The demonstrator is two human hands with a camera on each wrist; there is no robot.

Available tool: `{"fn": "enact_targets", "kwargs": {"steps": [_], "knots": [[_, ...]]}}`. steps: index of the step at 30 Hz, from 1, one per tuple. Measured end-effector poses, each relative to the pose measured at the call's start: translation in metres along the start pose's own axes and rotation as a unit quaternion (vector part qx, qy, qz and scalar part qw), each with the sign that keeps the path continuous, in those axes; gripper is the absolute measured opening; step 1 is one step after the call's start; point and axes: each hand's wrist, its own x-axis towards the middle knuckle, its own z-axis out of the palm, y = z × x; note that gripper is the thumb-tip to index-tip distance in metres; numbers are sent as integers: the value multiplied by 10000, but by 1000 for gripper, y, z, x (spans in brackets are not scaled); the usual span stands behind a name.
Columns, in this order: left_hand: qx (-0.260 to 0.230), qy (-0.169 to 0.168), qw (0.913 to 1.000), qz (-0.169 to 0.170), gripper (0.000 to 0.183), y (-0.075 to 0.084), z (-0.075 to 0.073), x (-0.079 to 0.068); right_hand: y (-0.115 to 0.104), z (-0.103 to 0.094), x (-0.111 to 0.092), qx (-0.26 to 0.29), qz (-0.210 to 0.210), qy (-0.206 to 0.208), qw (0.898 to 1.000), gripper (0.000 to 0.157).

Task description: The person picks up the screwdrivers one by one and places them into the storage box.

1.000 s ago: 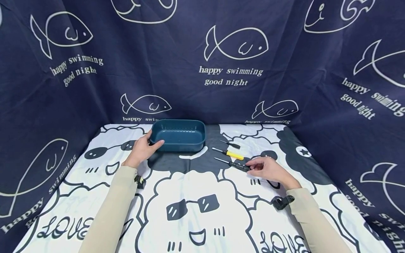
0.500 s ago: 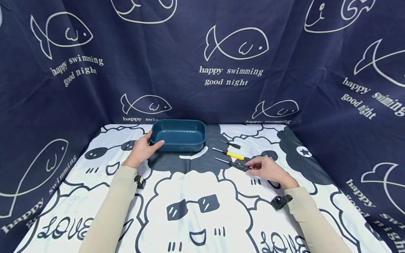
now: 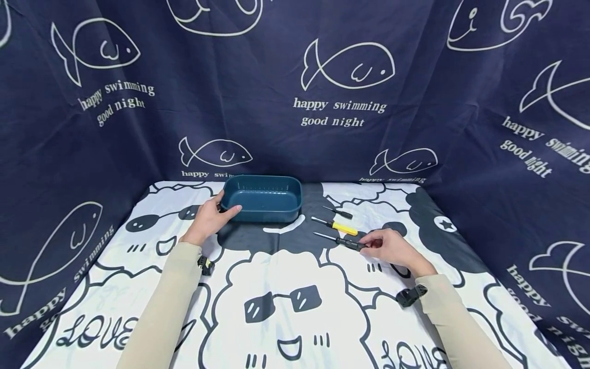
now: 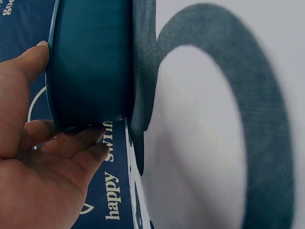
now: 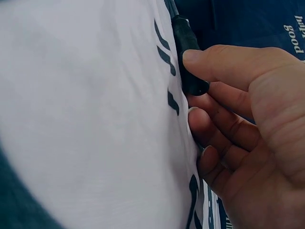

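A dark teal plastic bin point(image 3: 262, 215) sits at the back of the cloth-covered table, its inside bare. My left hand point(image 3: 209, 220) holds its left end, thumb on the near wall and fingers round the side; the left wrist view shows thumb point(image 4: 35, 59) and fingers at the bin wall point(image 4: 90, 62). To the right lies a black screwdriver point(image 3: 343, 242), tip pointing left. Thumb and fingers of my right hand point(image 3: 387, 248) pinch its handle end. In the right wrist view the thumb presses the black handle point(image 5: 186, 36) close against the cloth.
Just beyond the pinched screwdriver lie a yellow-handled screwdriver point(image 3: 344, 228) and a smaller black screwdriver point(image 3: 342, 213), roughly side by side. A navy fish-print curtain point(image 3: 258, 102) rises behind and on both sides. The white sheep-print cloth point(image 3: 249, 338) covers the table.
The head view has shifted slightly. My right hand has edged a little along the black screwdriver's handle; the left hand stays on the bin.
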Motion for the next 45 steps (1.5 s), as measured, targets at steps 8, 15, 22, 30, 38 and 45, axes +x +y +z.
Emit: {"fn": "enact_targets", "kwargs": {"steps": [8, 15, 22, 30, 38, 45], "knots": [[-46, 26, 10000, -1, 94, -1, 1, 2, 1, 0, -2, -60, -78, 135, 9999, 20], [-86, -27, 10000, -16, 97, -1, 1, 3, 3, -2, -4, -17, -301, 298, 9991, 17], [-213, -48, 9997, -61, 95, 1, 0, 2, 3, -1, -3, 93, -402, 442, 9982, 15], [-183, -59, 9998, -97, 97, 2, 0, 1, -4, -2, 0, 30, -413, 902, 9951, 14], [-194, -51, 9997, -122, 94, 2, 1, 1, -15, -6, 6, 47, -592, 1406, 9883, 13], [-180, -53, 9997, -177, 94, 2, 0, -1, -26, -8, 13, 53, -589, 1555, 9861, 17]]}}
